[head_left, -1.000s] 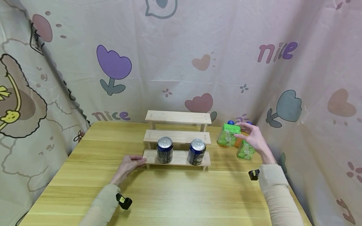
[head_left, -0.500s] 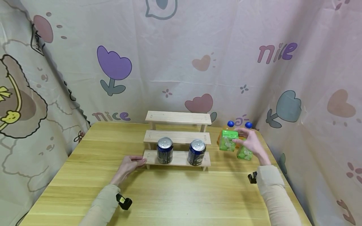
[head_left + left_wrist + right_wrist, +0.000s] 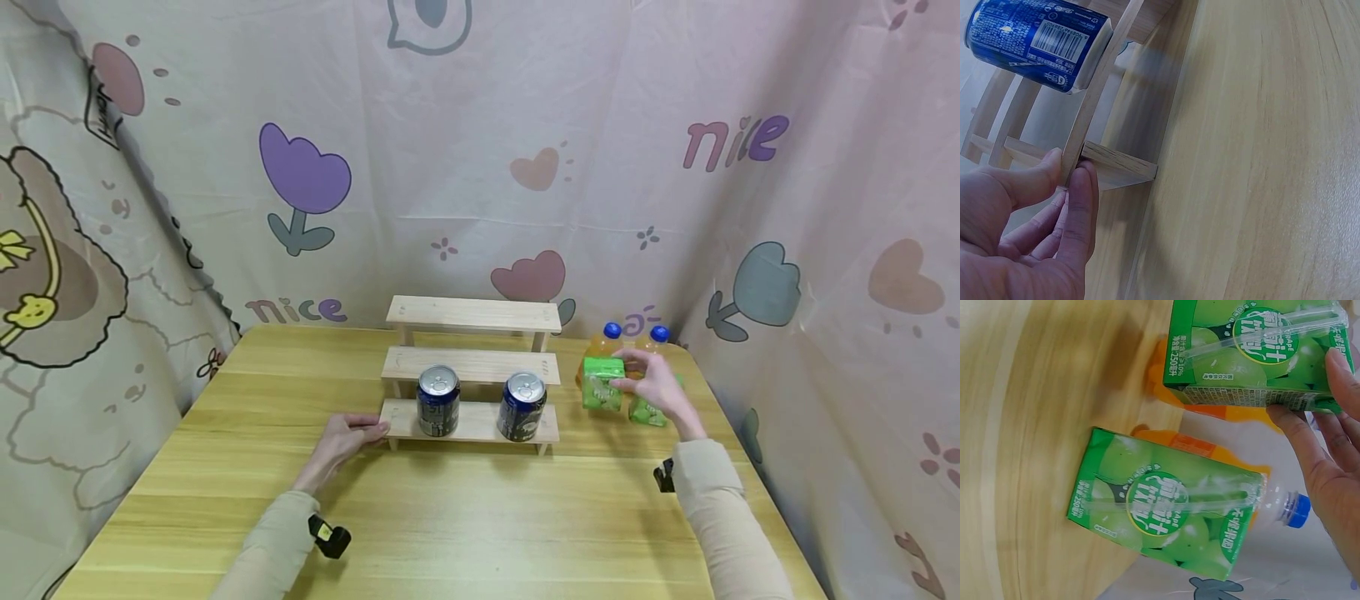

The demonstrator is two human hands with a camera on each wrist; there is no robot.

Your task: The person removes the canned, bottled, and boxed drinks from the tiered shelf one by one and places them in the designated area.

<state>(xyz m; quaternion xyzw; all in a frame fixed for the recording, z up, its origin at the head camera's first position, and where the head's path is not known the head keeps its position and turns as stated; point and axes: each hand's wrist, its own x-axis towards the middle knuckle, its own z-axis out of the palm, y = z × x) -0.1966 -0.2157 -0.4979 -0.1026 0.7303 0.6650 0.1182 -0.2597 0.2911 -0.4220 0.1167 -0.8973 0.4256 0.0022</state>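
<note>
My left hand (image 3: pixel 341 446) pinches the left end of the lowest board of a three-step wooden display rack (image 3: pixel 472 313), thumb on top and fingers beneath, as the left wrist view shows. On that board stand two dark blue drink cans, a left can (image 3: pixel 438 403) and a right can (image 3: pixel 522 408). Over at the right, my right hand (image 3: pixel 660 390) grips a green grape juice box (image 3: pixel 600 390) near its top, thumb on one side and fingers on the other. A second juice box (image 3: pixel 1160 503), with a straw on its face, stands beside it, partly behind the hand in the head view.
Two orange drink bottles with blue caps, a left bottle (image 3: pixel 609 340) and a right bottle (image 3: pixel 654 340), stand behind the juice boxes near the table's back right corner. A patterned curtain (image 3: pixel 450 150) hangs behind and along both sides of the wooden table (image 3: pixel 480 525).
My right hand has moved the juice box toward the table's front and slightly left, uncovering the bottles behind. The left hand keeps its pinch on the rack.
</note>
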